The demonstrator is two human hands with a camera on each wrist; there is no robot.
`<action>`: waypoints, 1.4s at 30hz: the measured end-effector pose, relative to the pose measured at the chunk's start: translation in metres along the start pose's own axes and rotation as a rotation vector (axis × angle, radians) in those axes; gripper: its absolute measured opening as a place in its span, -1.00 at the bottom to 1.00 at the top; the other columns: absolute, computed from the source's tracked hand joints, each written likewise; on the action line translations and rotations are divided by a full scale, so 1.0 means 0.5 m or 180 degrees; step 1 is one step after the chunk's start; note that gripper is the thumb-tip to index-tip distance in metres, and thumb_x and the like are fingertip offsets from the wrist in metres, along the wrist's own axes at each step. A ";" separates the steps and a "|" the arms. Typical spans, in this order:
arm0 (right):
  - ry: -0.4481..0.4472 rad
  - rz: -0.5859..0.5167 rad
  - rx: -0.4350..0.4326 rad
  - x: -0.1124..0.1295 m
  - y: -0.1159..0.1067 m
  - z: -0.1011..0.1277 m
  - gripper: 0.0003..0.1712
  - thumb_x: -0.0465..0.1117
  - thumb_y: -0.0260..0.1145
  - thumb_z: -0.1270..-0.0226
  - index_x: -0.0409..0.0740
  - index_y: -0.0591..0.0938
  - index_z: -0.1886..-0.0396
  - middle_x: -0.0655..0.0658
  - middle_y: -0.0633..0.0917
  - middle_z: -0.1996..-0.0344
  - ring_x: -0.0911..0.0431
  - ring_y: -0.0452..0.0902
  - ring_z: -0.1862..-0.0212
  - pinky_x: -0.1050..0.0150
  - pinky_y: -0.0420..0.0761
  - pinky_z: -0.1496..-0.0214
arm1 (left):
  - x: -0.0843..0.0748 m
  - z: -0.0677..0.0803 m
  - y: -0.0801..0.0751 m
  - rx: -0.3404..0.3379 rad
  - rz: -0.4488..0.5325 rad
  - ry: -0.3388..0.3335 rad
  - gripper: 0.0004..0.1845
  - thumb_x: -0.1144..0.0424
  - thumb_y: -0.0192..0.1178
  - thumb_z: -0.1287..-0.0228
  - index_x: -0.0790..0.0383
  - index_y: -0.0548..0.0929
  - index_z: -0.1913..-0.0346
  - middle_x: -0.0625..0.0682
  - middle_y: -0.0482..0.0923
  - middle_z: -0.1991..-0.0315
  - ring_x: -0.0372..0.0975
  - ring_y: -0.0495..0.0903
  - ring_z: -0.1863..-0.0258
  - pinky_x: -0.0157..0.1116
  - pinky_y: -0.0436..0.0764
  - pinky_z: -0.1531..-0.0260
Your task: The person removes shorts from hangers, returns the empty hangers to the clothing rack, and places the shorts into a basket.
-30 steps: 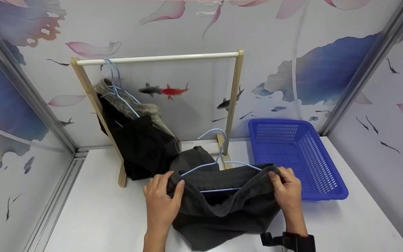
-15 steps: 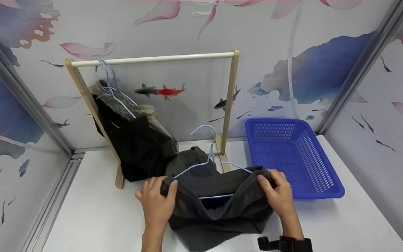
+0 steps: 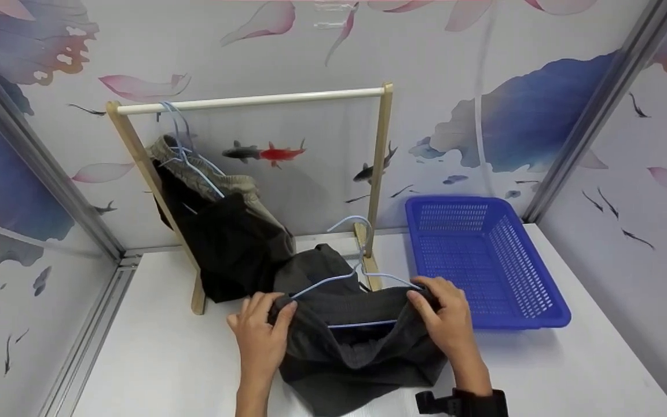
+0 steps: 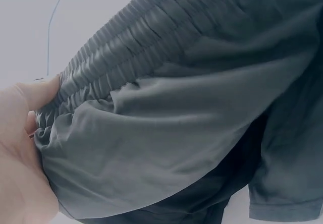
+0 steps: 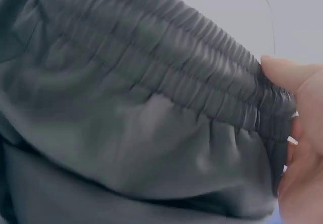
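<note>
Dark grey elastic-waist pants (image 3: 362, 370) lie on the white table in front of me, their gathered waistband (image 5: 166, 47) filling the right wrist view. A light blue wire hanger (image 3: 327, 281) sits inside the waist opening, its hook standing up behind. At the left end of the waistband, my left hand (image 3: 261, 333) grips the fabric, thumb on the near side; the left wrist view shows that thumb (image 4: 43, 94) against the gathers. My right hand (image 3: 446, 318) pinches the right end, close to the hanger's right shoulder. The fingers behind the cloth are partly hidden.
A wooden rack with a white rod (image 3: 275, 99) stands behind, with black shorts (image 3: 235, 243) and beige pants (image 3: 241, 184) on blue hangers at its left end. A blue plastic basket (image 3: 487, 284) sits to the right. Patterned walls enclose the table.
My right hand has moved left and slightly down with its end of the waistband, so the waist is less stretched. The hanger's hook has shifted and tilted. My left hand keeps its grip.
</note>
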State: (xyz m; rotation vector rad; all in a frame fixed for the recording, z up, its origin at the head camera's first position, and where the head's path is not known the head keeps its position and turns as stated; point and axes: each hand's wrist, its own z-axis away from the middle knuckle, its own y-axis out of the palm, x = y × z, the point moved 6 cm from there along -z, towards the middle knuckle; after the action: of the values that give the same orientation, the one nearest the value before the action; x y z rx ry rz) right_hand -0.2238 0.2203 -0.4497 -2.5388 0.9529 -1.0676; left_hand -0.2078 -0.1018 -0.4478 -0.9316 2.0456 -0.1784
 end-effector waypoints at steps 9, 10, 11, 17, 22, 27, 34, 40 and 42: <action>0.0141 -0.0033 -0.0486 0.003 0.007 0.026 -0.85 -0.47 0.50 -0.16 -0.20 0.77 0.31 -0.06 0.75 0.43 0.05 0.61 0.37 0.33 0.25 0.23 | -0.001 0.007 0.000 0.0024 0.0105 0.0133 -0.86 0.24 0.45 -0.24 0.22 0.79 0.20 -0.04 0.68 0.31 -0.15 0.50 0.31 -0.14 0.10 0.23; 0.0157 -0.0043 -0.0541 0.004 0.006 0.027 -0.84 -0.48 0.51 -0.14 -0.20 0.78 0.31 -0.06 0.75 0.44 0.05 0.60 0.38 0.33 0.25 0.23 | -0.001 0.008 0.002 0.0043 0.0083 0.0120 -0.85 0.22 0.45 -0.26 0.22 0.79 0.19 -0.04 0.68 0.30 -0.14 0.51 0.31 -0.13 0.11 0.22; 0.0172 -0.0044 -0.0593 0.005 0.005 0.027 -0.85 -0.47 0.52 -0.13 -0.20 0.78 0.32 -0.06 0.74 0.45 0.05 0.59 0.39 0.33 0.24 0.22 | 0.000 0.010 0.004 0.0062 0.0057 0.0097 -0.84 0.20 0.44 -0.27 0.21 0.79 0.18 -0.04 0.68 0.30 -0.14 0.51 0.31 -0.12 0.13 0.21; 0.0126 -0.0077 -0.0766 0.020 0.005 0.026 -0.82 -0.49 0.54 -0.08 -0.19 0.79 0.34 -0.06 0.75 0.45 0.02 0.61 0.38 0.30 0.23 0.22 | 0.006 0.019 0.013 -0.0063 -0.0183 -0.0076 -0.76 0.04 0.43 -0.27 0.15 0.78 0.22 -0.02 0.68 0.28 -0.13 0.50 0.32 -0.01 0.19 0.15; 0.0088 -0.0095 -0.0843 0.025 0.005 0.027 -0.80 -0.50 0.53 -0.07 -0.19 0.79 0.34 -0.08 0.76 0.45 0.01 0.61 0.36 0.29 0.23 0.22 | 0.007 0.020 0.017 -0.0246 -0.0291 -0.0085 -0.73 0.02 0.47 -0.21 0.17 0.78 0.25 0.01 0.68 0.29 -0.10 0.49 0.33 0.04 0.21 0.12; 0.0143 -0.0136 -0.0870 0.022 0.004 0.032 -0.81 -0.51 0.53 -0.07 -0.19 0.78 0.35 -0.10 0.75 0.46 0.02 0.59 0.38 0.30 0.21 0.21 | 0.007 0.020 0.021 -0.0241 -0.0270 -0.0092 -0.76 0.06 0.47 -0.23 0.17 0.78 0.22 0.02 0.68 0.28 -0.10 0.48 0.32 0.03 0.21 0.11; 0.0279 -0.0217 -0.0827 0.010 0.000 0.039 -0.85 -0.49 0.51 -0.13 -0.22 0.79 0.34 -0.10 0.76 0.45 0.12 0.60 0.35 0.31 0.21 0.20 | 0.005 0.017 0.023 -0.0138 -0.0085 -0.0020 -0.89 0.16 0.38 -0.33 0.12 0.78 0.21 -0.02 0.69 0.29 -0.13 0.49 0.31 -0.01 0.18 0.13; 0.0312 -0.0170 -0.0813 0.007 -0.001 0.044 -0.88 -0.48 0.51 -0.14 -0.25 0.78 0.36 -0.09 0.76 0.45 0.11 0.61 0.34 0.31 0.22 0.21 | 0.014 0.018 0.023 -0.0089 0.0006 -0.0097 -0.91 0.22 0.31 -0.40 0.16 0.75 0.24 -0.01 0.71 0.28 -0.14 0.52 0.30 -0.05 0.18 0.15; 0.0312 -0.0134 -0.0815 0.008 -0.002 0.045 -0.89 -0.48 0.51 -0.14 -0.25 0.78 0.36 -0.09 0.76 0.44 0.09 0.62 0.33 0.31 0.22 0.20 | 0.019 0.019 0.023 -0.0089 0.0068 -0.0153 -0.88 0.23 0.28 -0.44 0.19 0.73 0.24 0.00 0.71 0.28 -0.14 0.52 0.31 -0.08 0.17 0.16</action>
State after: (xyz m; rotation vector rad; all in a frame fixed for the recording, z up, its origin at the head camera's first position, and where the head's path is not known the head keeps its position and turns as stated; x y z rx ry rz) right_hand -0.2056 0.2174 -0.4630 -2.7422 1.1327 -1.1584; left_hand -0.2102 -0.0977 -0.4650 -0.9223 2.0177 -0.1152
